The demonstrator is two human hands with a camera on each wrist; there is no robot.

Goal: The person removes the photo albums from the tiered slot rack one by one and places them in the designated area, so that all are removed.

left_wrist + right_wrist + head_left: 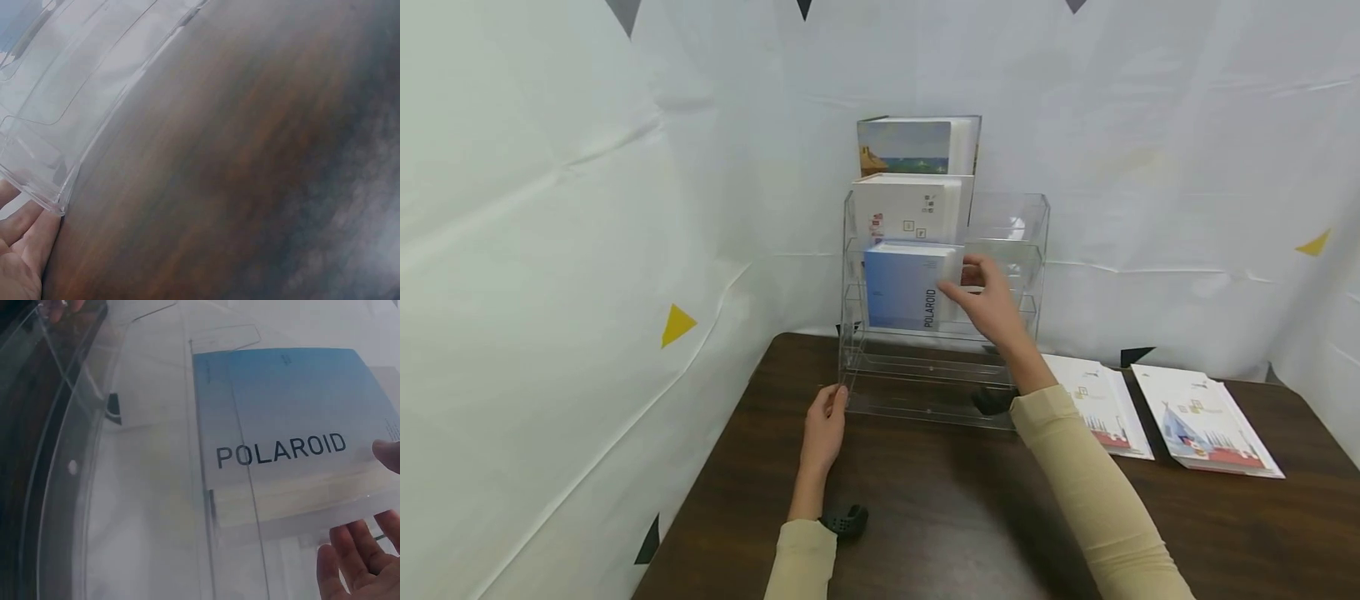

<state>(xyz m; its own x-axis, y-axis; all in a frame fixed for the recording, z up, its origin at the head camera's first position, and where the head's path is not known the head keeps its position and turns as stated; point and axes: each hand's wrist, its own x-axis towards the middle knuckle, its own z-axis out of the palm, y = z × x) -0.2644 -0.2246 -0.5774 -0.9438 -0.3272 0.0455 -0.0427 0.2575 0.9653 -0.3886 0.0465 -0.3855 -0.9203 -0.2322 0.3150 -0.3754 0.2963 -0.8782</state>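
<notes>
A blue "POLAROID" album (901, 287) stands in a lower tier of a clear acrylic display rack (925, 410). My right hand (992, 304) holds it by its right edge, thumb on the front cover and fingers at the page side and behind. The right wrist view shows the album (275, 406) behind the clear front lip, with my right hand (369, 562) at its page edge. Down at the rack's front left corner, my left hand (823, 429) pinches the side panel. In the left wrist view, fingers (39, 240) reach the rack's bottom corner.
Behind the blue album, a white album (898, 208) and a seascape-covered album (910, 142) stand in higher tiers. To the right, two white illustrated albums (1093, 400) (1198, 417) lie on the dark wooden table (917, 508). White sheeting (1150, 167) hangs behind and at the sides.
</notes>
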